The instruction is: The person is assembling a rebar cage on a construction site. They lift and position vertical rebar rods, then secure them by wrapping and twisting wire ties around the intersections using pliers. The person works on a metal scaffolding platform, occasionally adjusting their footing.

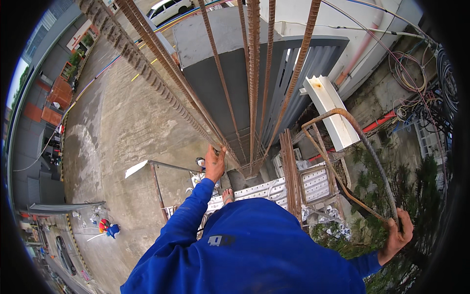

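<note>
The left hand (215, 164), just off centre toward 8 o'clock, is holding a rusty ribbed rebar (145, 72), its fingers clamped around the bar, which is rising toward between 10 and 11 o'clock. At 4 o'clock, the right hand (399, 231) is gripping a bent metal tube (374, 153), with fingers wrapped around it; this tube is curving up toward 2 o'clock, near a white metal channel (330, 110). Toward 6 o'clock, a bare foot (227, 196) is resting on a perforated scaffold plank (259, 191).
</note>
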